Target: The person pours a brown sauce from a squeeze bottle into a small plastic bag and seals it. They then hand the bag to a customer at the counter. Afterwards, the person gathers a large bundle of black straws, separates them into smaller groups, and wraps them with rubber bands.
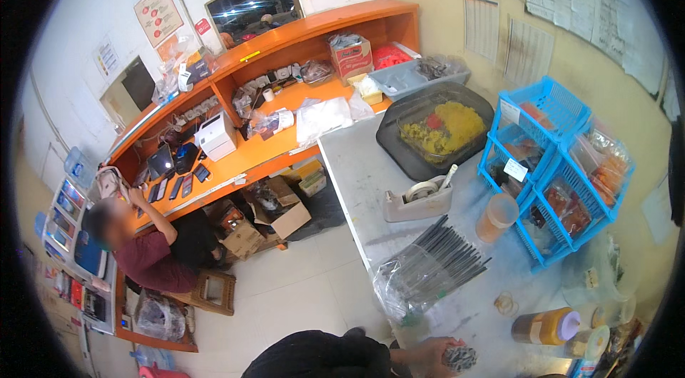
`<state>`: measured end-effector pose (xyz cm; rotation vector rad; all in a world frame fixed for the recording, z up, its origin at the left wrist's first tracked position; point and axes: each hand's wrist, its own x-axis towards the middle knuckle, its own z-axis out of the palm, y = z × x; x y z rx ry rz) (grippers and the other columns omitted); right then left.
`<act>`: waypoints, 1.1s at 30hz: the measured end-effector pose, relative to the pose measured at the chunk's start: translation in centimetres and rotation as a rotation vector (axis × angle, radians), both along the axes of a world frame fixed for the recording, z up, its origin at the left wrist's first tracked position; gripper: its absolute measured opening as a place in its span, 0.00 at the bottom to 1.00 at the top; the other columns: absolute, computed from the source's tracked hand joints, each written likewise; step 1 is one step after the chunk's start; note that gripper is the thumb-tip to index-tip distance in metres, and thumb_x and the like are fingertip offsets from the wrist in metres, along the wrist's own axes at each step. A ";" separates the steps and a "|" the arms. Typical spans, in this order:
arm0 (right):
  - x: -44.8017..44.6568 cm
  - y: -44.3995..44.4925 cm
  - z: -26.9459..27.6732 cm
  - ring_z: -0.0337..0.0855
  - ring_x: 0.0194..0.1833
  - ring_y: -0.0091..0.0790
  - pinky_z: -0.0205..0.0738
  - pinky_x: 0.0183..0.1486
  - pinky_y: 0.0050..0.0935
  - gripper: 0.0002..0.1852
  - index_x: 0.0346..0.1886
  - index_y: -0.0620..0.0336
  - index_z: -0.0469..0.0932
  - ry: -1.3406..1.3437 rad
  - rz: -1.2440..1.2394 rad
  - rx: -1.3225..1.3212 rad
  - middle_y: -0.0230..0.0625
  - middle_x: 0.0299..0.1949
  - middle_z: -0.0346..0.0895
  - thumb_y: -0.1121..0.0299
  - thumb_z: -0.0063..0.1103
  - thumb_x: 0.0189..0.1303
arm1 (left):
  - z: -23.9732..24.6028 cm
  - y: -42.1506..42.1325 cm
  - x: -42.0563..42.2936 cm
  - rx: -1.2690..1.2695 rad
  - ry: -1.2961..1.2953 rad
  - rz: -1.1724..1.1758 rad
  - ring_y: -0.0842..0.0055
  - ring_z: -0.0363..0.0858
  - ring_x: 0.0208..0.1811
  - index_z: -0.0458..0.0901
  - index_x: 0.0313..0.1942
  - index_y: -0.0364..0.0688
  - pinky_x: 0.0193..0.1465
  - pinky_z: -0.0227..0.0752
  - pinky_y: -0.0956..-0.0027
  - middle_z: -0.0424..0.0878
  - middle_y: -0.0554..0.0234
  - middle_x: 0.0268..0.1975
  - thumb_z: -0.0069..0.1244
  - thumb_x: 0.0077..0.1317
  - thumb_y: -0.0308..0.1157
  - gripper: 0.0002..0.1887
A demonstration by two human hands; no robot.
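Note:
At the bottom edge, my left hand holds a crumpled grey bundle, perhaps plastic, over the grey tabletop. A dark sleeve lies left of it. My right hand is out of view. Above the left hand, thin black sticks or straws stick out of a clear plastic bag. Behind them stands a tape dispenser with a roll of tape. Rubber bands lie to the right, near a jar with yellow-brown contents and a purple lid. A plastic container with orange contents stands farther back.
Blue stacked baskets with packets line the right side. A dark tray bears a dish of yellow contents. Beyond is an orange counter with a white printer and phones. A seated co-worker is at the left, on a wooden stool.

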<state>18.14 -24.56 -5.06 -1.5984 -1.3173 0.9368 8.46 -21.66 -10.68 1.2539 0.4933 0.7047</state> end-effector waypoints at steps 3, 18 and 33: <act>0.9 0.7 -0.7 0.67 0.55 0.39 0.59 0.57 0.35 0.32 0.54 0.65 0.66 0.005 0.051 -0.034 0.42 0.51 0.69 0.67 0.68 0.44 | -0.5 0.3 0.3 0.038 0.082 0.020 0.74 0.66 0.57 0.65 0.56 0.38 0.60 0.58 0.69 0.69 0.59 0.54 0.55 0.57 0.37 0.28; 0.9 0.1 -2.2 0.68 0.53 0.38 0.58 0.58 0.38 0.33 0.54 0.65 0.66 -0.064 0.025 -0.055 0.40 0.49 0.70 0.68 0.70 0.42 | -1.5 0.1 -0.3 0.074 0.110 -0.064 0.67 0.61 0.61 0.61 0.58 0.39 0.63 0.54 0.65 0.64 0.54 0.58 0.57 0.53 0.39 0.34; 9.8 -3.9 6.3 0.71 0.46 0.39 0.70 0.45 0.34 0.38 0.62 0.65 0.46 -0.086 -1.205 0.309 0.52 0.55 0.56 0.70 0.61 0.55 | 14.0 6.5 -4.4 0.620 0.342 -0.064 0.60 0.61 0.61 0.62 0.57 0.38 0.63 0.53 0.60 0.64 0.51 0.58 0.55 0.55 0.31 0.30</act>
